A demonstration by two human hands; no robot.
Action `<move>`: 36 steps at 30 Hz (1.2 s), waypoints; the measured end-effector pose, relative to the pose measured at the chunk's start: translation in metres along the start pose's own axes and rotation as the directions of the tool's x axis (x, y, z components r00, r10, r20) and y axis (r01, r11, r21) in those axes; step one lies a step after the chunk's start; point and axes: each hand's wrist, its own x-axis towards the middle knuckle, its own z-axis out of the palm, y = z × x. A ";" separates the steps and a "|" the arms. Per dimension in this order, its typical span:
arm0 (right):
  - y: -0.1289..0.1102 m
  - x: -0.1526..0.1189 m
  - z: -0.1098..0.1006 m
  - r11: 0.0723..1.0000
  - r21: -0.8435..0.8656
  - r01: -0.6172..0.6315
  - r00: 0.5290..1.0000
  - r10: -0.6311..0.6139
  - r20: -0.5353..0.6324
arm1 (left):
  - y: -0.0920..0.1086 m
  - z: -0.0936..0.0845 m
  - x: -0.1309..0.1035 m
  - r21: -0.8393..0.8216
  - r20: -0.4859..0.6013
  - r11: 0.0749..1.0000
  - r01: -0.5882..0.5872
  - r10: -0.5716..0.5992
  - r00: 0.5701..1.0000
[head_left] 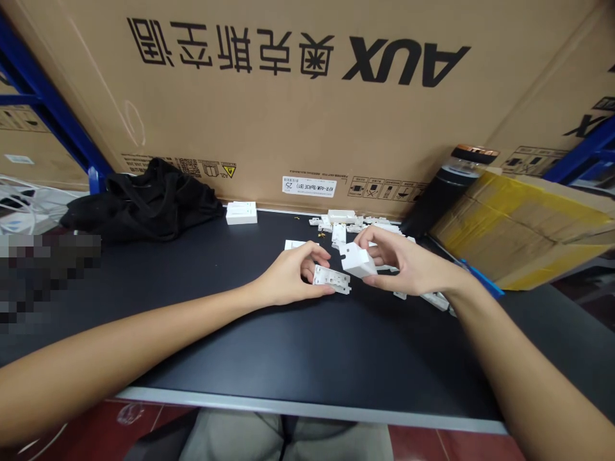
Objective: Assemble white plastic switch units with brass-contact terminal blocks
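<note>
Between the thumb and fingers of my left hand [293, 275] is a narrow white plastic base [332, 280], with small holes and molded details on the face turned to me. My right hand [403, 259] grips a white plastic cover [358, 260], boxy in form, with a small notch and a hole at its left side. The two pieces are close together but apart, above the dark table [307, 352]. Part of a white piece [294, 244] shows behind my left hand. Some fingers of my right hand are hidden by the cover.
Several loose white plastic parts [339, 234] and small brass-coloured pieces [321, 235] lie behind my hands. White boxed pieces [241, 213] and a black bag [148, 202] are at the back left. A black bottle [444, 192] and a taped carton [528, 230] stand right, before a large cardboard box [269, 115].
</note>
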 end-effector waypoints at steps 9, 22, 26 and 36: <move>-0.004 0.005 0.008 0.978 -0.201 0.055 0.998 -0.046 0.048 | -0.003 -0.002 0.000 -0.051 0.002 0.998 0.048 -0.048 0.999; 0.008 0.003 -0.009 0.950 -0.313 0.006 0.999 -0.021 -0.044 | 0.016 0.004 -0.011 0.566 0.003 0.824 0.019 -0.025 1.000; 0.011 0.004 -0.009 0.936 -0.352 0.008 0.999 -0.019 -0.028 | 0.024 0.005 -0.018 0.761 0.030 0.647 -0.048 0.039 0.999; 0.010 0.003 -0.012 0.924 -0.381 -0.009 0.999 -0.006 -0.039 | 0.023 0.000 -0.022 0.620 0.180 0.775 -0.121 0.009 0.984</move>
